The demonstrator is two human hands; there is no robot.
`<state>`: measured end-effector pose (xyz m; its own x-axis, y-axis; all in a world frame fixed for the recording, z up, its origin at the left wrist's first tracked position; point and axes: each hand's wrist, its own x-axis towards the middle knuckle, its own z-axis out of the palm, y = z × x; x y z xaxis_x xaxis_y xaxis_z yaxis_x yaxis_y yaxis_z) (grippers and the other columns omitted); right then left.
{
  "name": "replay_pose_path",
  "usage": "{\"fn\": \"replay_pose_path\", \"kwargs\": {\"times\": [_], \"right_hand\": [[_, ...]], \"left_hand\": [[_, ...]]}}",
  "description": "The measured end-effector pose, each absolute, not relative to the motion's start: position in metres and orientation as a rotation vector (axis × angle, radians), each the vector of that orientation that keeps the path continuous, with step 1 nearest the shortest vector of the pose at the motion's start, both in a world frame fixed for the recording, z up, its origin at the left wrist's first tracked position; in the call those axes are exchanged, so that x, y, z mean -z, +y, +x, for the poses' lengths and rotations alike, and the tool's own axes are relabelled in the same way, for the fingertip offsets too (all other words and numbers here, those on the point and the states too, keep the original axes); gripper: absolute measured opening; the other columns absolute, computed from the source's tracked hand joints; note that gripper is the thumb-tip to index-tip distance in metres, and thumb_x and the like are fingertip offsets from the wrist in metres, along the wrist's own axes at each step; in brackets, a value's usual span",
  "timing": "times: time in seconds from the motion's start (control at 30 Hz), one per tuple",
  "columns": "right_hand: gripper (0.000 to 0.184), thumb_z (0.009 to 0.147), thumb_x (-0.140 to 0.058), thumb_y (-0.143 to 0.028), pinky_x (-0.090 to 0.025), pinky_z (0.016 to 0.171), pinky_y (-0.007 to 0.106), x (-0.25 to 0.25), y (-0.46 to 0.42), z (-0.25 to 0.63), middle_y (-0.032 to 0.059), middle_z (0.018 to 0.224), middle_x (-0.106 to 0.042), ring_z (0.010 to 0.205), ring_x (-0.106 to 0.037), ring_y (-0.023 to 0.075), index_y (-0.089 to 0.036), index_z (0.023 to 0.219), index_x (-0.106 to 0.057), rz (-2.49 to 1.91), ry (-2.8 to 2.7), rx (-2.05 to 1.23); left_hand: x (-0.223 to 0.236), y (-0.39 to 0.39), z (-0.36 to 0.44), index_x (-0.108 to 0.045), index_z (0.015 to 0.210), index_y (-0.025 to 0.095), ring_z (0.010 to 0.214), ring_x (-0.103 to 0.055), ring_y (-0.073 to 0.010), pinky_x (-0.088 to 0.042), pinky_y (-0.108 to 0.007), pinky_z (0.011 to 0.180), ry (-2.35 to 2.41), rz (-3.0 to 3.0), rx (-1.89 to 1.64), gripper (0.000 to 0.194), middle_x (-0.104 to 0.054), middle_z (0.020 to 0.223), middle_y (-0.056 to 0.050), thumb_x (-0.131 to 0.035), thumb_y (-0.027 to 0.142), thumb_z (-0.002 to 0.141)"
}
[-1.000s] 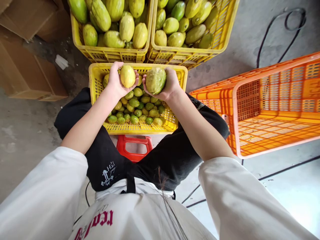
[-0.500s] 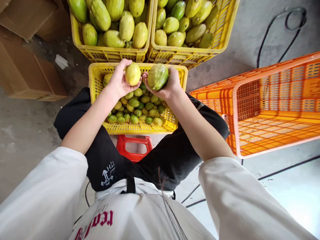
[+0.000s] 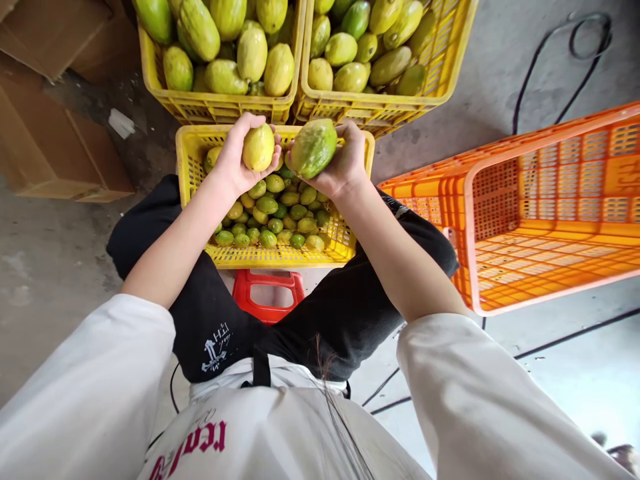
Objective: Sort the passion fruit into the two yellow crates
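Yellow and rounded, one fruit (image 3: 259, 148) sits in the person's left hand (image 3: 236, 159), thumb and fingers curled about it. From where I stand, the right hand (image 3: 347, 160) cradles a bigger, greener fruit (image 3: 314, 148), palm turned up beneath it. The two fruits are held side by side, a gap between them, above the far part of a yellow crate (image 3: 240, 256). Small green and yellow fruits (image 3: 274, 225) lie heaped in that crate, which stands between the person's knees, a red stool (image 3: 265, 312) just on the near side. Beyond it, two more yellow crates (image 3: 230, 107) stand next to each other, loaded with larger fruits (image 3: 253, 53). An orange crate (image 3: 500, 253) is by the right knee.
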<state>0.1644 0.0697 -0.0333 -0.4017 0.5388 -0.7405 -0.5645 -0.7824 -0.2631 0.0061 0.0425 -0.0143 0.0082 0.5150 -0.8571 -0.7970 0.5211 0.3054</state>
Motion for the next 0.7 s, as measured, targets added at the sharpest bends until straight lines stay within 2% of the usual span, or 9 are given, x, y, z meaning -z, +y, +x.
{"fn": "replay_pose_path", "kwargs": {"times": [0.07, 0.13, 0.23, 0.33, 0.47, 0.57, 0.63, 0.7], "right_hand": [[0.020, 0.060, -0.054, -0.035, -0.052, 0.095, 0.051, 0.037, 0.070, 0.165, 0.0005, 0.066, -0.068, 0.109, -0.062, 0.0312, -0.034, 0.079, -0.060, -1.167, 0.032, -2.190], [0.019, 0.061, -0.056, -0.039, -0.053, 0.095, 0.051, 0.039, 0.071, 0.163, 0.0006, 0.067, -0.069, 0.108, -0.063, 0.0310, -0.033, 0.079, -0.060, -1.174, 0.020, -2.175], [0.025, 0.069, -0.054, -0.050, -0.056, 0.091, 0.049, 0.039, 0.070, 0.161, 0.0022, 0.074, -0.071, 0.104, -0.066, 0.0291, -0.030, 0.083, -0.062, -1.160, 0.009, -2.175], [0.030, 0.078, -0.041, -0.046, -0.059, 0.083, 0.048, 0.038, 0.069, 0.160, 0.0027, 0.077, -0.072, 0.095, -0.069, 0.0269, -0.027, 0.092, -0.061, -1.098, 0.004, -2.151], [0.030, 0.078, -0.042, -0.040, -0.060, 0.080, 0.042, 0.032, 0.071, 0.164, 0.0019, 0.081, -0.076, 0.095, -0.070, 0.0246, -0.029, 0.097, -0.062, -1.047, -0.002, -2.110], [0.032, 0.077, -0.043, -0.043, -0.057, 0.088, 0.034, 0.026, 0.073, 0.167, 0.0008, 0.084, -0.077, 0.106, -0.068, 0.0211, -0.031, 0.095, -0.066, -1.055, 0.020, -2.128], [0.029, 0.077, -0.046, -0.048, -0.055, 0.093, 0.036, 0.024, 0.073, 0.167, -0.0002, 0.082, -0.077, 0.112, -0.067, 0.0222, -0.032, 0.090, -0.066, -1.078, 0.020, -2.132], [0.025, 0.078, -0.052, -0.053, -0.056, 0.093, 0.042, 0.024, 0.072, 0.165, -0.0007, 0.077, -0.075, 0.111, -0.068, 0.0254, -0.033, 0.084, -0.064, -1.105, 0.001, -2.119]], "left_hand": [[0.014, 0.042, 0.005, -0.066, 0.109, 0.028, 0.078, -0.075, -0.0254, -0.061, -0.029, 0.060, 1.160, -0.323, -1.072, 0.025, -0.068, 0.071, -0.004, -0.060, 0.035, 0.086], [0.012, 0.041, 0.005, -0.066, 0.112, 0.028, 0.083, -0.075, -0.0283, -0.062, -0.033, 0.063, 1.147, -0.345, -1.094, 0.029, -0.070, 0.074, -0.006, -0.058, 0.038, 0.086], [0.011, 0.040, 0.006, -0.065, 0.115, 0.021, 0.090, -0.075, -0.0301, -0.062, -0.032, 0.061, 1.083, -0.284, -1.098, 0.035, -0.070, 0.078, -0.011, -0.050, 0.037, 0.088], [0.012, 0.040, 0.006, -0.065, 0.116, 0.016, 0.087, -0.074, -0.0278, -0.061, -0.030, 0.060, 1.041, -0.197, -1.109, 0.037, -0.070, 0.079, -0.014, -0.044, 0.033, 0.090], [0.015, 0.043, 0.005, -0.065, 0.115, 0.028, 0.082, -0.074, -0.0264, -0.060, -0.029, 0.056, 1.106, -0.258, -1.109, 0.028, -0.072, 0.081, -0.010, -0.055, 0.034, 0.089], [0.015, 0.045, 0.004, -0.064, 0.113, 0.026, 0.082, -0.075, -0.0257, -0.059, -0.027, 0.055, 1.165, -0.309, -1.086, 0.027, -0.070, 0.080, -0.007, -0.063, 0.037, 0.089], [0.016, 0.046, 0.004, -0.062, 0.113, 0.025, 0.083, -0.075, -0.0242, -0.060, -0.027, 0.059, 1.186, -0.333, -1.088, 0.025, -0.068, 0.080, -0.005, -0.061, 0.037, 0.092], [0.017, 0.046, 0.004, -0.061, 0.113, 0.024, 0.084, -0.076, -0.0232, -0.061, -0.027, 0.062, 1.192, -0.351, -1.090, 0.022, -0.067, 0.080, -0.004, -0.058, 0.035, 0.095]]}}
